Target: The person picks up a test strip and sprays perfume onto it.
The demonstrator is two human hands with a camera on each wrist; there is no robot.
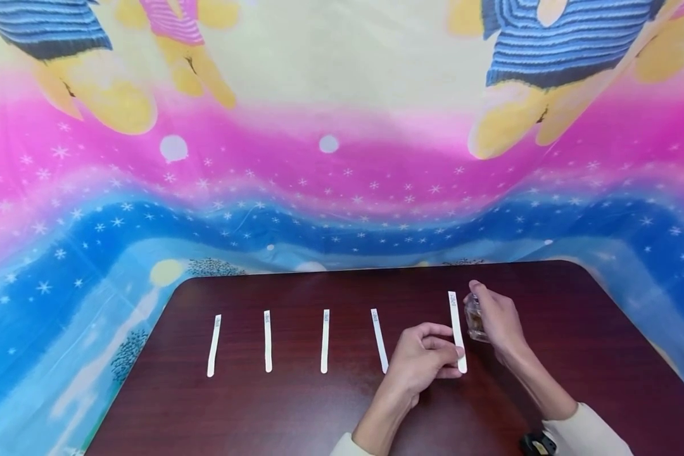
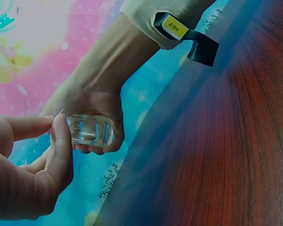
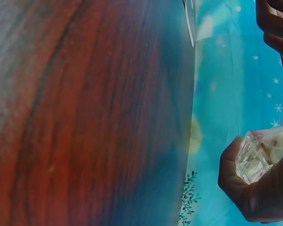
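Over the right part of the table, my left hand pinches a white paper test strip near its lower rounded end. The strip stands nearly upright, with small writing at its top. Beside it, my right hand grips a clear glass perfume bottle holding some amber liquid. In the left wrist view the bottle lies just past the left fingertips, and the strip shows only as a thin edge. The right wrist view shows the bottle's faceted base; its top is hidden by the hand.
Several more white strips lie in a spaced row on the dark wooden table, among them a leftmost strip and one near my left hand. A patterned cloth hangs behind. A black device sits at the right cuff.
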